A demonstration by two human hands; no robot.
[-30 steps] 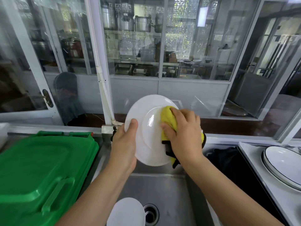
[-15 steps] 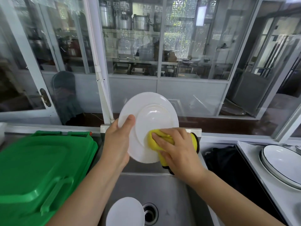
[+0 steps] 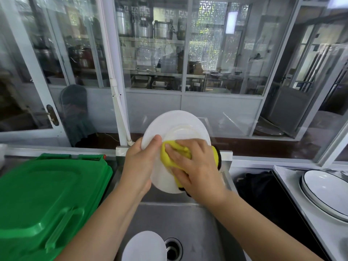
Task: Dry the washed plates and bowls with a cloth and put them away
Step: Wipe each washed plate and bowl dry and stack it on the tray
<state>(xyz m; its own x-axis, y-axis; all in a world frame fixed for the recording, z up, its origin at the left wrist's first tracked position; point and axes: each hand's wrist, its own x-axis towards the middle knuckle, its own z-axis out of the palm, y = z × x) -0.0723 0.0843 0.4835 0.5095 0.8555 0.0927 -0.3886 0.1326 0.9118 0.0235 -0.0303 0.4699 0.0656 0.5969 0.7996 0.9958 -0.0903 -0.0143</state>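
Note:
I hold a white plate (image 3: 175, 125) upright over the steel sink (image 3: 190, 219), its underside facing me. My left hand (image 3: 139, 164) grips the plate's left rim, thumb on the near face. My right hand (image 3: 195, 166) presses a yellow cloth (image 3: 167, 155) with a black edge against the plate's lower middle. Another white dish (image 3: 144, 245) lies in the sink beside the drain (image 3: 172, 248). On the counter at the right rest stacked white plates with dark rims (image 3: 327, 193).
A green plastic bin lid (image 3: 43, 194) fills the space left of the sink. A dark cloth or bag (image 3: 258, 185) sits between the sink and the right counter (image 3: 293, 204). Glass partitions (image 3: 150, 53) stand behind the sink.
The cloth in my right hand has slid from the plate's upper right down and left across its face. The plate has tilted slightly, still gripped at its left rim.

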